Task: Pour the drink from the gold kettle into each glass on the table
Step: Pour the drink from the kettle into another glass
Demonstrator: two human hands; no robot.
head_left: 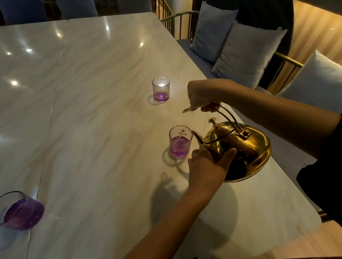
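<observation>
A gold kettle [247,147] hangs tilted over the marble table [87,101], its spout over the rim of the near glass [180,141]. A thin stream runs into that glass, which is about half full of purple drink. My right hand [201,95] is closed around the kettle's tall handle from above. My left hand [208,163] presses against the kettle's lower front side. A far glass [161,89] holds a little purple drink at its bottom. At the left edge, a third glass [16,211] is nearly full of purple drink.
Along the right side of the table runs a bench with grey and white cushions [247,52] and a gold metal frame [174,19]. More cushioned seats [75,2] stand behind the far edge. A seam [44,156] divides the tabletop.
</observation>
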